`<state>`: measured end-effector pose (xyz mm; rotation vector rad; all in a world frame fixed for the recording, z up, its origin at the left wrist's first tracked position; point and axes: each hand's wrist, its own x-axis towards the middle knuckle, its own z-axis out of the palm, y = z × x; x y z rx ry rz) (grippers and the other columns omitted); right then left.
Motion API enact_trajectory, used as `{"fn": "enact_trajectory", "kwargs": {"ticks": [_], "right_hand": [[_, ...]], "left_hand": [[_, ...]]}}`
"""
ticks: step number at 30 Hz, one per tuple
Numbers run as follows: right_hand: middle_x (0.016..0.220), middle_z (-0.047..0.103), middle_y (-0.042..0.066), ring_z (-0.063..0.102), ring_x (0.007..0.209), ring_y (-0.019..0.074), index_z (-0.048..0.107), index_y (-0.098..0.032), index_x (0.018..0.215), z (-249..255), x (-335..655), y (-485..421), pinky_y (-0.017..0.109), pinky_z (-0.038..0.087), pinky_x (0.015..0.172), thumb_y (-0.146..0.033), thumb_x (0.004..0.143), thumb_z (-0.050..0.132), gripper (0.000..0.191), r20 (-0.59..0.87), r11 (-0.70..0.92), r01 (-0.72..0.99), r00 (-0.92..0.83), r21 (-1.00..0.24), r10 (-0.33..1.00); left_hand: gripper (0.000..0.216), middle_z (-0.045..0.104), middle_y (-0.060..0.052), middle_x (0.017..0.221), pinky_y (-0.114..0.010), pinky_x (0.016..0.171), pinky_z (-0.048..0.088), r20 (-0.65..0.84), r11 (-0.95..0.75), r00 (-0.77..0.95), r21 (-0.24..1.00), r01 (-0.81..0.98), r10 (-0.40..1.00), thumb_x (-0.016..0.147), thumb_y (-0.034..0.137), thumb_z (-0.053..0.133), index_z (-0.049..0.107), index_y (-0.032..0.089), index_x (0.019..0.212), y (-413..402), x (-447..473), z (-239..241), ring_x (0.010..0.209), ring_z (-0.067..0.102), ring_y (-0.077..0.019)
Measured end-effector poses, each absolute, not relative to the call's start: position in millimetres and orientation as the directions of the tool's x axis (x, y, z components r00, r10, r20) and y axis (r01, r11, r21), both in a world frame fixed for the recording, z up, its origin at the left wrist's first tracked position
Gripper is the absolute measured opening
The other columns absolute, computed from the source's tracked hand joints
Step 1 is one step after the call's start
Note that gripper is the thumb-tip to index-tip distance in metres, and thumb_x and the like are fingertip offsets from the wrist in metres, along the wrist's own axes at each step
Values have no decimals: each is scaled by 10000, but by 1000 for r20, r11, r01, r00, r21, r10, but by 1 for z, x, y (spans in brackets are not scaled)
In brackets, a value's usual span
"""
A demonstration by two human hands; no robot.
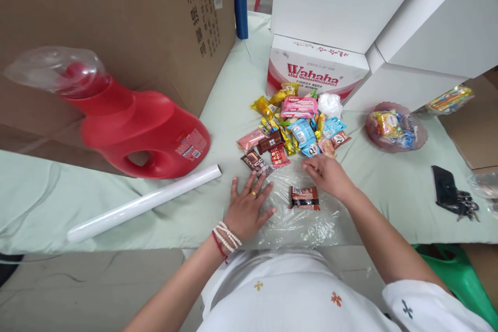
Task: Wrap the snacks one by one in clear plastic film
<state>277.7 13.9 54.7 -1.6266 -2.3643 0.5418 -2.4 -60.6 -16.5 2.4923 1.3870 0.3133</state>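
Observation:
A sheet of clear plastic film (280,223) lies crinkled on the cloth in front of me, a brown-wrapped snack (304,198) on top of it. My left hand (249,205) rests flat with fingers spread at the film's left side, its fingertips by a dark cocoa-snack packet (252,160). On the other side, my right hand (329,175) has its fingers curled together in a pinch at the film's far edge. Just beyond both hands is a heap of wrapped snacks, including a pink wafer packet (299,107), a blue packet (302,133) and a red packet (279,156).
A red jug (143,124) and a white roll (143,203) lie left, beside a large cardboard box (116,21). Behind the snacks stands a Wahaha carton (315,70). To the right are a pink bowl (418,137) of snacks and keys (467,205) with a black case (444,187).

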Motion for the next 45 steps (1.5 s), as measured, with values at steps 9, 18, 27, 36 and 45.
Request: {"fn": "enact_trajectory", "kwargs": {"ticks": [9, 18, 27, 36, 45], "right_hand": [[1558, 471, 167, 402, 1426, 336, 574, -111, 1428, 23, 211, 80, 512, 357, 1185, -192, 948, 567, 487, 134, 592, 757, -579, -279, 804], [1334, 618, 201, 538, 1232, 340, 647, -147, 1285, 23, 328, 67, 536, 396, 1089, -376, 987, 475, 414, 385, 192, 902, -31, -387, 923], [1326, 622, 171, 525, 1238, 347, 630, -167, 1307, -13, 379, 50, 481, 385, 1055, -520, 795, 704, 626, 125, 112, 921, -70, -374, 990], [1047, 718, 130, 598, 1034, 313, 689, -159, 1184, 0, 404, 27, 446, 401, 982, -436, 851, 599, 443, 20, -22, 950, 30, -311, 999], [1480, 541, 151, 407, 1387, 340, 615, -181, 1391, 33, 296, 92, 522, 340, 1163, -298, 956, 590, 451, 244, 483, 849, -432, -214, 868]], "left_hand": [[728, 232, -149, 1695, -735, 1205, 79, 49, -465, 474, 312, 829, 879, 912, 544, 586, 408, 257, 1557, -51, -14, -20, 1554, 233, -402], [506, 559, -70, 1526, -604, 1279, 61, 291, -636, 566, 363, 681, 771, 989, 294, 488, 485, 314, 1494, -71, -16, 2, 1509, 383, -270], [538, 433, -99, 1608, -639, 1260, 71, 88, -592, 596, 300, 748, 798, 1001, 376, 474, 454, 258, 1525, -64, -22, -22, 1480, 425, -306], [612, 396, -98, 1630, -638, 1262, 71, 84, -594, 599, 291, 750, 797, 961, 437, 536, 435, 262, 1539, -67, -20, -20, 1487, 410, -327], [579, 378, -84, 1639, -635, 1255, 53, 60, -607, 615, 260, 751, 787, 979, 458, 505, 450, 273, 1526, -67, -20, -19, 1493, 397, -323]]}}
